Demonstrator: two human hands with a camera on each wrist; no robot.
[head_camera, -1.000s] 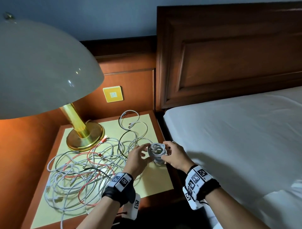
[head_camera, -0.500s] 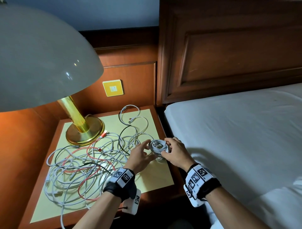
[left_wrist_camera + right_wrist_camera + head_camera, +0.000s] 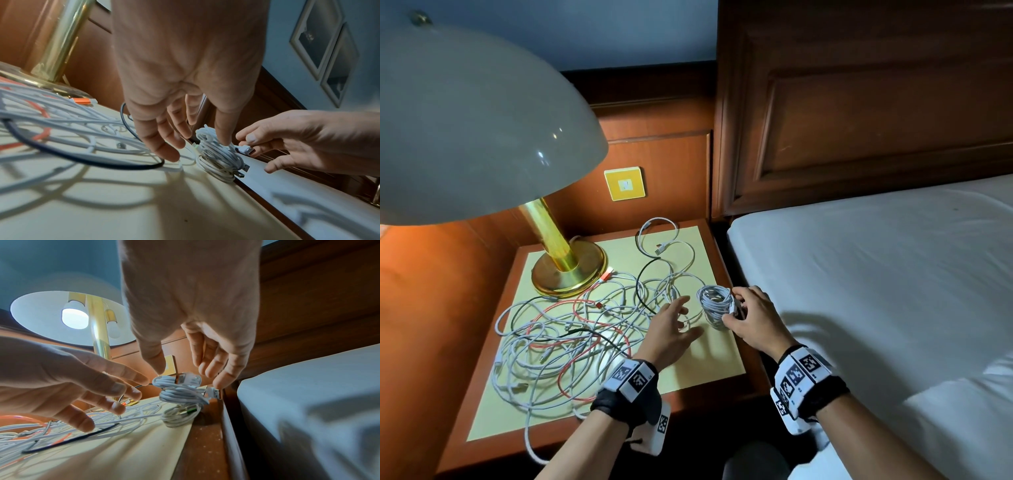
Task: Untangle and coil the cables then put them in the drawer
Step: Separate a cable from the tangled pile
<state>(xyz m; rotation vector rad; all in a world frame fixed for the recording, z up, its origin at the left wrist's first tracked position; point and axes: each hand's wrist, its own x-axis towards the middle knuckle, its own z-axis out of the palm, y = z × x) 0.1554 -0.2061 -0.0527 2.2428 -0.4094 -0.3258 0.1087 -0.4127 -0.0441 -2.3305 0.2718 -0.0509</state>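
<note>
Fingers (image 3: pixel 736 301) partly over coiled cable (image 3: pixel 714 303)

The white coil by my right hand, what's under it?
The white coil sits on another coil with a green plug, resting on the nightstand's yellow top. Anything beneath that lower coil is covered.

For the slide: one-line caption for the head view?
Right hand holds a coiled white cable at the nightstand edge; open left hand hovers over the tangle.
</note>
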